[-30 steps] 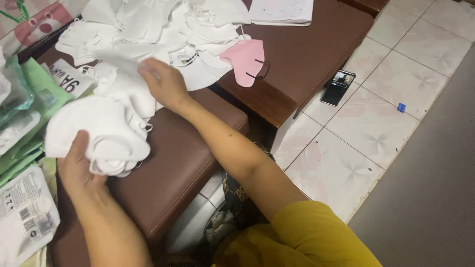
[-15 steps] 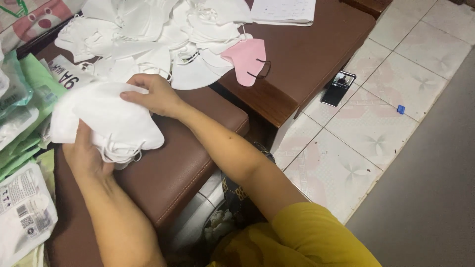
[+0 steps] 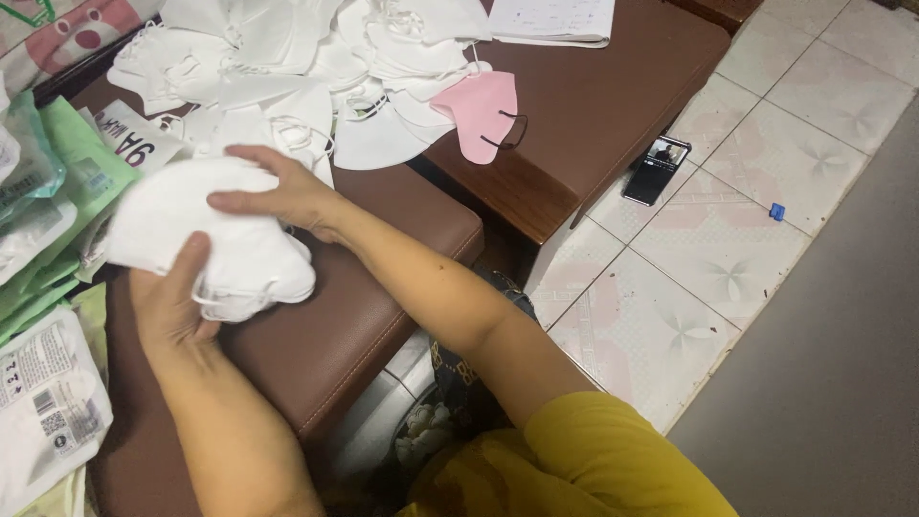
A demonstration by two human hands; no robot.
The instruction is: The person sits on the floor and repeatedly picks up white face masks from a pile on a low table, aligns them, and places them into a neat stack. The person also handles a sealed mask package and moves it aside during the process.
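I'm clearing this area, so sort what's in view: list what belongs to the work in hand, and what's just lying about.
In hand:
- left hand and right hand, both holding the white mask stack
- loose white masks
- green packets

Lying about:
- pink mask
- phone on the floor
- blue bit on the tiles
- paper

Pink mask [image 3: 481, 115] on brown table [image 3: 613, 105]; phone [image 3: 656, 169], blue clip [image 3: 777, 212] on tiled floor [image 3: 766, 124]
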